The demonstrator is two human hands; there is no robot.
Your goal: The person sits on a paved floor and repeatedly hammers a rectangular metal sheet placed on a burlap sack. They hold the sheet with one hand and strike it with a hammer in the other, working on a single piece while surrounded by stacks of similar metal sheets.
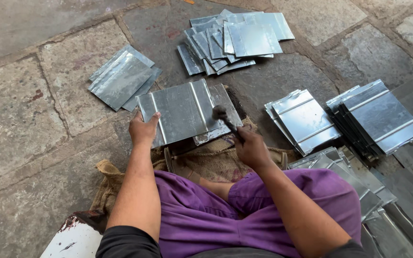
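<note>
A ribbed grey metal sheet point(180, 111) lies in front of me on a dark metal block point(225, 106). My left hand point(143, 129) grips the sheet's near left corner. My right hand point(250, 147) is closed on the handle of a small hammer point(224, 119), whose head rests at the sheet's right edge. I sit cross-legged in purple trousers point(244, 210) on a piece of burlap sacking point(206, 160).
Piles of similar metal sheets lie on the stone floor: a pile at far left point(121, 77), a fanned pile at the back point(235, 40), two ribbed stacks at right point(303, 119) point(381, 117), and more sheets by my right knee point(359, 181). A white object point(75, 239) is at lower left.
</note>
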